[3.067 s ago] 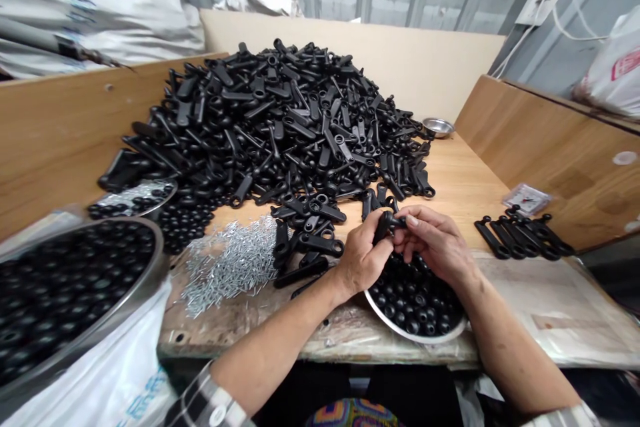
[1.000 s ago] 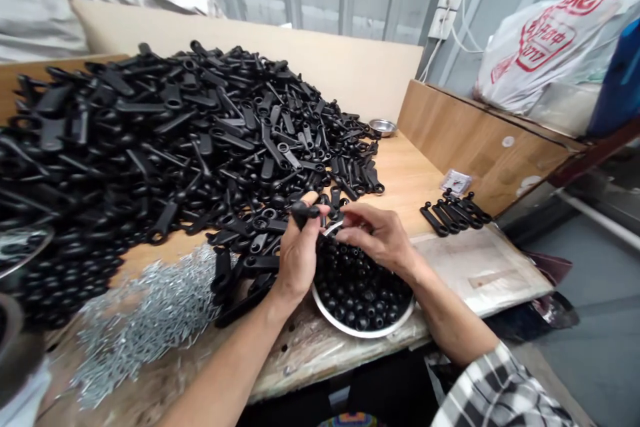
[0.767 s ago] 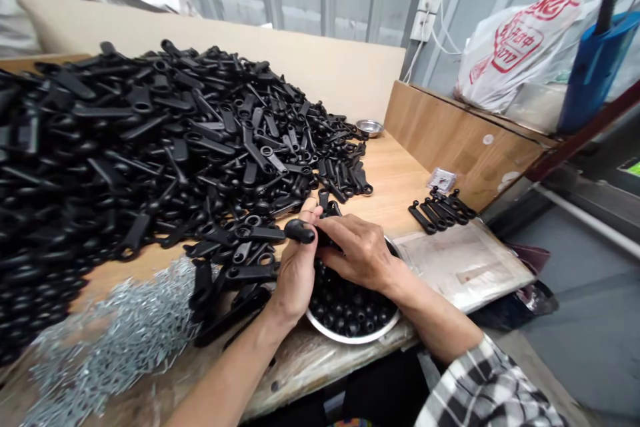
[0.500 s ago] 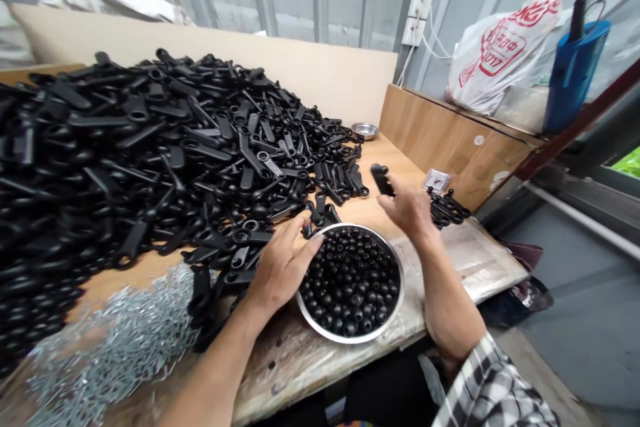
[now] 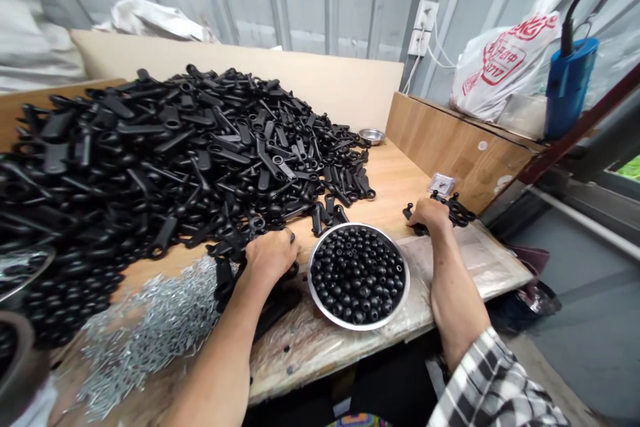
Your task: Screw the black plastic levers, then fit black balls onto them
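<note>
My left hand (image 5: 273,255) is closed over black plastic crank handles at the near edge of the large heap (image 5: 240,140); a dark end shows at its fingertips, and the rest is hidden under the fingers. My right hand (image 5: 431,213) is at the right, its curled fingers on a black crank handle (image 5: 409,211) with a small knob standing up. That handle is beside a small group of similar handles (image 5: 457,210). Between my hands stands a round metal bowl (image 5: 313,283) full of black ball knobs (image 5: 357,273) with holes.
Loose silver screws or pins (image 5: 150,333) lie in a pile at the left front, beside more black balls (image 5: 75,293). A small metal dish (image 5: 372,136) sits at the back. To the right are a small clear box (image 5: 441,183) and a wooden box (image 5: 460,140) carrying a white bag (image 5: 500,67).
My right hand has moved right and down with the crank handle, from above the table to the small group. My left hand has left the bowl's rim and moved left to the handles.
</note>
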Demonstrator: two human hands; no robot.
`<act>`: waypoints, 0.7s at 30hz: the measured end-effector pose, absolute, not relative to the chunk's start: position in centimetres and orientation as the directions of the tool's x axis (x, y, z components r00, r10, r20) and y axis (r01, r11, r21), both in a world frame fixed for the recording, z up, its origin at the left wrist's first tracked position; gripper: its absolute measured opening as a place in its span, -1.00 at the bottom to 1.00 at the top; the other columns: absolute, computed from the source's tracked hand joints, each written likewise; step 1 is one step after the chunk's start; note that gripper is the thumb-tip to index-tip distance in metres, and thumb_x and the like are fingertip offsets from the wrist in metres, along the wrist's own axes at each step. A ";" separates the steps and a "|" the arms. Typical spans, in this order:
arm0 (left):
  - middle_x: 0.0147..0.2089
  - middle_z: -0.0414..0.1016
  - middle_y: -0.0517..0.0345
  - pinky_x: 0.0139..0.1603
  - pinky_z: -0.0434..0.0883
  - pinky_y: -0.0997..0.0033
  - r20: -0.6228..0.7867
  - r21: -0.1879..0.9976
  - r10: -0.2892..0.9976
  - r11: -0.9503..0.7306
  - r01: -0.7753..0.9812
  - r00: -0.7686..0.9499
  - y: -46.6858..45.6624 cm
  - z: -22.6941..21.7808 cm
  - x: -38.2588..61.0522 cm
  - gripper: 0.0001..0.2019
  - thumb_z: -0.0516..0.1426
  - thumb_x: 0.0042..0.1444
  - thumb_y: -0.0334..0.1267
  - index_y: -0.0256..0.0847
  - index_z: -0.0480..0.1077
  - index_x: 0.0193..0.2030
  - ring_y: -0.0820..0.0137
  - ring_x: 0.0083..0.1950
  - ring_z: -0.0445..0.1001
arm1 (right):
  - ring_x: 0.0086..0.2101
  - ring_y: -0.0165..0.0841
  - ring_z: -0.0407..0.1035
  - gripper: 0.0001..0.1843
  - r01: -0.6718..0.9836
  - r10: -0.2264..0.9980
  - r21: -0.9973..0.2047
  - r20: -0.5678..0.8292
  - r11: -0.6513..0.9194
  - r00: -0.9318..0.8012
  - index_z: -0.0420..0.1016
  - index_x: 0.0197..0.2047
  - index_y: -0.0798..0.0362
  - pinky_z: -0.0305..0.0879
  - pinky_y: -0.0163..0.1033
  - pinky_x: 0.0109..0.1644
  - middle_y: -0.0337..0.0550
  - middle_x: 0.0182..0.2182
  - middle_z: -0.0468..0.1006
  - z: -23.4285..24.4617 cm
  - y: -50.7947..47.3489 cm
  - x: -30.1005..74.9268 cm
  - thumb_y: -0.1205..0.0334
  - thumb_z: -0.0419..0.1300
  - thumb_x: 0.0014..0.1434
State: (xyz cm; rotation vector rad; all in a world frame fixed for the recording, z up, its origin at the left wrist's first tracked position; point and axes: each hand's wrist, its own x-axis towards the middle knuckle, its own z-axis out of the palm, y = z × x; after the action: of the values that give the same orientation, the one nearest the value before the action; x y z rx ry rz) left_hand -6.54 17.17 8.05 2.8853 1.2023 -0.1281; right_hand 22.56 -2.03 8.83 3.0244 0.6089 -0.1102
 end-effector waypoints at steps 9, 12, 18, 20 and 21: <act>-0.13 0.49 -0.15 -0.17 0.38 0.19 -0.081 0.000 0.689 -0.723 0.691 0.721 16.5 7.0 -5.4 -0.60 -0.14 0.14 -0.13 -0.26 0.43 -0.14 0.06 -0.07 0.46 | -0.12 -0.29 0.38 -0.67 0.397 0.392 0.045 -0.093 -0.917 0.915 0.40 -0.06 0.17 0.34 -0.06 -0.04 -0.04 -0.10 0.45 7.6 -1.0 22.6 0.11 0.12 0.22; -0.13 0.49 -0.16 -0.17 0.38 0.23 -0.126 0.003 0.685 -0.723 0.691 0.717 16.1 7.1 -5.2 -0.61 -0.12 0.15 -0.15 -0.28 0.45 -0.16 0.08 -0.07 0.47 | -0.14 -0.31 0.38 -0.70 0.380 0.379 0.018 -0.056 -0.925 0.924 0.40 -0.07 0.17 0.36 -0.09 -0.06 -0.06 -0.12 0.45 8.0 -1.2 23.1 0.13 0.12 0.22; -0.17 0.51 -0.14 -0.17 0.38 0.28 -0.138 -0.013 0.688 -0.720 0.694 0.712 16.4 6.7 -5.0 -0.63 -0.14 0.16 -0.24 -0.27 0.47 -0.21 0.16 -0.08 0.48 | -0.09 -0.27 0.36 -0.66 0.227 0.224 -0.044 0.065 -0.973 0.972 0.36 -0.01 0.16 0.33 -0.04 -0.02 -0.03 -0.06 0.42 10.1 -5.6 26.1 0.12 0.09 0.24; -0.18 0.51 -0.14 -0.17 0.38 0.26 -0.142 -0.014 0.693 -0.716 0.698 0.707 16.6 6.6 -5.0 -0.64 -0.13 0.17 -0.23 -0.27 0.47 -0.20 0.15 -0.09 0.48 | -0.10 -0.27 0.36 -0.65 0.158 0.155 -0.046 0.071 -0.986 0.985 0.36 0.00 0.16 0.34 -0.04 -0.03 -0.02 -0.06 0.41 10.2 -7.9 27.0 0.11 0.10 0.24; -0.18 0.51 -0.14 -0.17 0.39 0.25 -0.146 -0.014 0.695 -0.713 0.701 0.704 16.6 6.5 -5.0 -0.64 -0.13 0.17 -0.24 -0.28 0.47 -0.20 0.14 -0.09 0.48 | -0.10 -0.27 0.36 -0.65 0.132 0.128 -0.045 0.075 -0.990 0.989 0.36 -0.01 0.16 0.34 -0.04 -0.04 -0.02 -0.06 0.42 10.0 -9.0 27.2 0.11 0.10 0.23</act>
State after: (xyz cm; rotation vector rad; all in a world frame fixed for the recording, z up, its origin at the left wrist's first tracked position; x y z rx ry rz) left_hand -4.98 16.58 6.52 2.8605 1.1731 -0.2185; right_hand 27.24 -8.96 9.98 3.1826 0.2081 0.1141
